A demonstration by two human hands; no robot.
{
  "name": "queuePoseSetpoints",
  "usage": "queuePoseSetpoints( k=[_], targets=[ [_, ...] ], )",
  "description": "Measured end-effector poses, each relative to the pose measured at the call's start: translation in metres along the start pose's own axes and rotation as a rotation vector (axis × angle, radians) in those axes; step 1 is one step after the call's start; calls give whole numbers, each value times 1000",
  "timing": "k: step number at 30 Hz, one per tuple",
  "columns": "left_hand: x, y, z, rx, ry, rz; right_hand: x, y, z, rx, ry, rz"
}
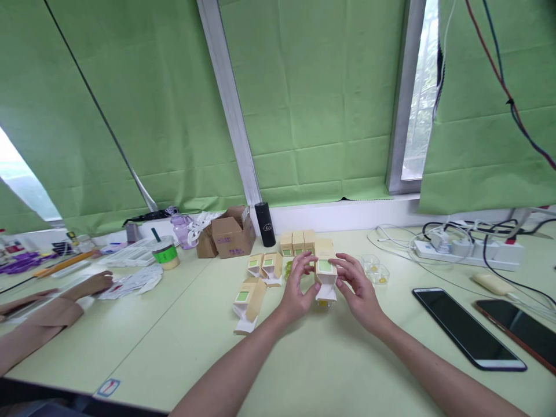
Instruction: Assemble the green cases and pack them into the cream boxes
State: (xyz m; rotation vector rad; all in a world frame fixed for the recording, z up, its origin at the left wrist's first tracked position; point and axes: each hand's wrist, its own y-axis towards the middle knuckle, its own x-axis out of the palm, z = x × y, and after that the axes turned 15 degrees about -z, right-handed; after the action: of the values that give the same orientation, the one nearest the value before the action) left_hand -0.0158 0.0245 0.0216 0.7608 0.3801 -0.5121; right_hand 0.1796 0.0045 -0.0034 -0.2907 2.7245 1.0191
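Between my hands is a small cream carton (326, 281) with a green window and its white lower flap open. My left hand (299, 289) grips its left side with thumb and fingers. From the other side my right hand (359, 294) holds it the same way. Something yellow and clear (324, 302) shows just under the flap, too small to make out. Left of my hands lies a similar open carton (251, 298). Two more open cartons (266, 265) sit behind it, and a row of closed cartons (297, 243) stands at the back. Small clear containers (377, 273) are beyond my right hand.
Two phones (469, 327) and a power strip (469, 255) with tangled cables are at the right. A black bottle (264, 225), a cardboard box (234, 234) and a cup (165, 253) stand behind to the left. Another person's hand (93, 284) works at far left.
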Motion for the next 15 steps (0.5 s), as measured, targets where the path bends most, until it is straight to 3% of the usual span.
queuePoseSetpoints(
  k=[15],
  targets=[
    [6,5,3,-92,-49,111,1,0,-8,-5,29,-27]
  ],
)
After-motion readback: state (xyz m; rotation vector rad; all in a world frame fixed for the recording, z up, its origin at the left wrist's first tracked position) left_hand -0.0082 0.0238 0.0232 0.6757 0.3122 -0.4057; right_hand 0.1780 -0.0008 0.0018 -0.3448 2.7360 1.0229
